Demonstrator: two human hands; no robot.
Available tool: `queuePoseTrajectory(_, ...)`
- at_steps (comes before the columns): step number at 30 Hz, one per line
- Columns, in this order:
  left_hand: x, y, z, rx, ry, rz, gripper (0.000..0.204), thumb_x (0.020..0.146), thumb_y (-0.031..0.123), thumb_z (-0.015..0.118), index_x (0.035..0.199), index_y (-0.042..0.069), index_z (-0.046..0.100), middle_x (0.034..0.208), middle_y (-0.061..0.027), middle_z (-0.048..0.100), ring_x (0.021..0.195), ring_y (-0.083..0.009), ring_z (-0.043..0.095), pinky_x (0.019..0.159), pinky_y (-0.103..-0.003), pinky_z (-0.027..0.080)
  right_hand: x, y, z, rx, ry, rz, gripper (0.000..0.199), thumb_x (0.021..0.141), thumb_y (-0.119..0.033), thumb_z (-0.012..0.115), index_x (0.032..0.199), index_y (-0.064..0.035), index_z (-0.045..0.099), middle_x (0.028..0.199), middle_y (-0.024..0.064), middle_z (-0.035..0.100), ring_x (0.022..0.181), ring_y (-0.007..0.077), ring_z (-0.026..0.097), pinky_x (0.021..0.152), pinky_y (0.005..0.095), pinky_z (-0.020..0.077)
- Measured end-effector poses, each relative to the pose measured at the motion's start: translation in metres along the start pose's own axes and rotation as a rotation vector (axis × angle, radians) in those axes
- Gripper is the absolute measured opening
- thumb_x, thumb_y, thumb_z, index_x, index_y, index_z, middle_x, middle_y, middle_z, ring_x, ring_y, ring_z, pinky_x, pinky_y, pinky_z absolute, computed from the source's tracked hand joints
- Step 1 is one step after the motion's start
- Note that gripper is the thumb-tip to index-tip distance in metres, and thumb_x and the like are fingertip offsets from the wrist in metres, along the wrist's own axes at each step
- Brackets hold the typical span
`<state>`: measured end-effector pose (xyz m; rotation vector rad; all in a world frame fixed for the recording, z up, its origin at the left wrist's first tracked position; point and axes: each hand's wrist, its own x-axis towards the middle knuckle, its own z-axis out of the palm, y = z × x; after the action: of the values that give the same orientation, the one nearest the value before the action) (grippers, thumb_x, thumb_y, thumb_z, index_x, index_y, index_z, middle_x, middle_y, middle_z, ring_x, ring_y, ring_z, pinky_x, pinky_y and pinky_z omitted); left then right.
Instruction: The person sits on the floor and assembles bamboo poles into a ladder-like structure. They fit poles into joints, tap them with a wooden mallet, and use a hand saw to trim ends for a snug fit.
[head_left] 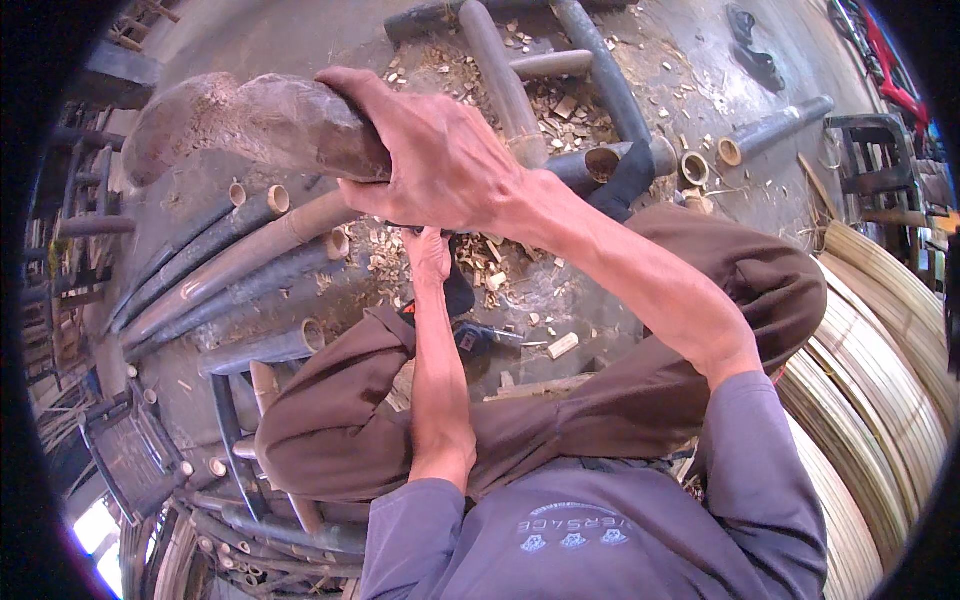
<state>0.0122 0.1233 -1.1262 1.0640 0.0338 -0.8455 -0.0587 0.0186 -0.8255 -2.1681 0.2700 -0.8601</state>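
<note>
My right hand (440, 150) is raised close to the view, its fingers wrapped round a thick, worn wooden mallet (270, 120). The mallet points left and narrows behind its rounded end. Below and beyond it, my left hand (430, 255) is lowered between my knees, beside the end of a brown bamboo pole (270, 240). It looks closed, but the right hand covers most of its fingers and whatever they grip. Pale wood chips (390, 250) lie around the left hand.
Several dark bamboo poles (200, 225) lie at left. A bamboo frame (500, 80) stands ahead, with a loose piece (780, 130) and a cut ring (693, 168) to its right. Long pale strips (860, 350) are bundled at right. A dark tool with a metal bit (485, 337) lies between my legs.
</note>
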Motion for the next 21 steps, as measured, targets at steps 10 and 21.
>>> queuePoseTrajectory(10, -0.009, -0.005, 0.017, 0.142, 0.026, 0.229, 0.070, 0.077, 0.016, 0.082, 0.135, 0.002, 0.044, 0.126, -0.0070, 0.057, 0.106, -0.0186, 0.058, 0.089, -0.035, 0.050, -0.026, 0.042, 0.008, -0.070, -0.132, -0.104, 0.072, 0.074, -0.024, 0.074, 0.137, -0.0089, 0.041, 0.097, 0.0203, 0.068, 0.087, 0.0415, 0.067, 0.074, 0.0460, 0.0543)
queuePoseTrajectory(21, -0.003, -0.021, 0.000, 0.093, -0.042, 0.030, 0.061, 0.083, 0.013, 0.077, 0.134, 0.010, 0.045, 0.127, -0.0048, 0.057, 0.108, -0.0195, 0.058, 0.086, -0.037, 0.051, -0.030, 0.059, 0.023, -0.179, -0.280, -0.019, 0.060, 0.077, -0.028, 0.071, 0.128, -0.0063, 0.047, 0.085, 0.0224, 0.068, 0.087, 0.0424, 0.068, 0.073, 0.0514, 0.0551)
